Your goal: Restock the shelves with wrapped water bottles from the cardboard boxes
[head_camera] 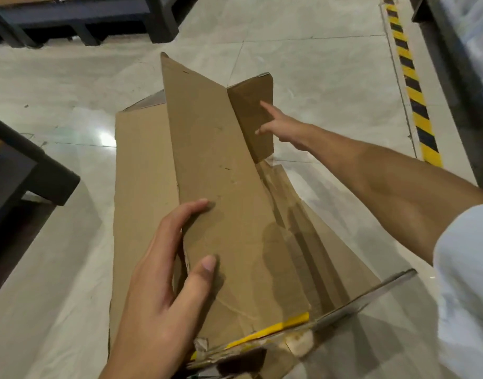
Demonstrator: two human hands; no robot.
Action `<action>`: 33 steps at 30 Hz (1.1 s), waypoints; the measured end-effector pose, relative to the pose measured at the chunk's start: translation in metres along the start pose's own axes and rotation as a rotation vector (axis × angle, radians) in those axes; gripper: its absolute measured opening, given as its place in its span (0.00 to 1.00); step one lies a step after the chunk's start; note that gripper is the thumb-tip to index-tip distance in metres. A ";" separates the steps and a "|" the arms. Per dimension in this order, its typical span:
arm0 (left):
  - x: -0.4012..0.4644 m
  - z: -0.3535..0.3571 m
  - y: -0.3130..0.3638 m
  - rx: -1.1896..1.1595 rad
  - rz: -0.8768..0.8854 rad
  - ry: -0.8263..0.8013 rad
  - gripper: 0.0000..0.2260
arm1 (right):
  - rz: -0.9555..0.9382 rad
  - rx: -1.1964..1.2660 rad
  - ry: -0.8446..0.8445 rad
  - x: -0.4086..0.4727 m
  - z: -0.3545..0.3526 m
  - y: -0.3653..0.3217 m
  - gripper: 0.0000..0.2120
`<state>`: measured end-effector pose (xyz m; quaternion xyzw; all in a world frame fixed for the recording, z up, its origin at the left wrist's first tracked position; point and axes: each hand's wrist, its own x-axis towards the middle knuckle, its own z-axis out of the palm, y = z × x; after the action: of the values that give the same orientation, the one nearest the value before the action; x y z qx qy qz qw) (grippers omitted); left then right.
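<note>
Box (224, 187) lies opened out over the floor (316, 50), its long panel standing between both hands. The left hand (163, 272) grips that panel's near edge, thumb on the inner face and fingers curled round the back. The right hand (284, 129) reaches to the far flap (252, 119), fingers straight, fingertips touching it.

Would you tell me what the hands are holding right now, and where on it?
The left hand grips the cardboard box by its long flap's near edge; the right hand touches the small end flap.
</note>
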<state>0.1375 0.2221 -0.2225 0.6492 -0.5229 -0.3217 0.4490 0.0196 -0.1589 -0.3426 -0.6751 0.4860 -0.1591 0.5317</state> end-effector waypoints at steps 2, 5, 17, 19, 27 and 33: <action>0.003 0.006 0.011 0.042 0.025 -0.006 0.24 | 0.005 0.020 0.006 -0.004 0.004 0.005 0.37; 0.045 0.016 0.009 0.081 0.108 0.021 0.26 | 0.025 0.054 0.009 -0.025 0.010 0.026 0.30; 0.117 0.067 -0.025 0.238 0.102 -0.170 0.26 | 0.359 0.540 -0.343 -0.206 -0.005 0.131 0.32; 0.140 0.071 -0.057 0.522 0.133 -0.227 0.26 | 0.357 0.822 -0.324 -0.237 -0.009 0.126 0.38; 0.126 0.089 -0.160 1.024 0.123 -0.397 0.22 | 0.187 0.587 0.114 -0.233 0.041 0.150 0.20; 0.082 0.075 -0.213 1.002 -0.002 -0.347 0.22 | 0.283 0.289 0.275 -0.199 0.063 0.176 0.19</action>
<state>0.1743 0.1350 -0.4436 0.7219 -0.6786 -0.1354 -0.0096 -0.1147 0.0478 -0.4603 -0.4892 0.6157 -0.2414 0.5686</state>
